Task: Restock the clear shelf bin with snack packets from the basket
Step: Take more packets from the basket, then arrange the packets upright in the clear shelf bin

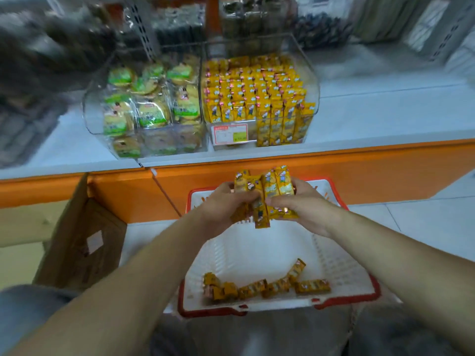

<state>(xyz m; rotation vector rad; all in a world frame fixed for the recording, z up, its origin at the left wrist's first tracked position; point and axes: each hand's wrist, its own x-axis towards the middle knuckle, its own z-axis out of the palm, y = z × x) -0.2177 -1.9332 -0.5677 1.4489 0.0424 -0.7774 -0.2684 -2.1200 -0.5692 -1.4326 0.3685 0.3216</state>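
Observation:
Both hands hold one bunch of yellow snack packets (267, 194) above the white basket (257, 242) with its red rim. My left hand (221, 204) grips the bunch from the left, my right hand (303, 204) from the right. Several more yellow packets (264, 287) lie at the basket's near end. On the shelf above stands the clear bin (312, 73); its right compartment holds rows of the same yellow packets (257, 91), with a price label (230, 134) at the front.
The bin's left compartment holds green-labelled round biscuit packs (151, 106). An open cardboard box (84, 240) stands left of the basket. The orange shelf edge (282, 160) runs between basket and bin. Dark blurred goods fill the upper shelves.

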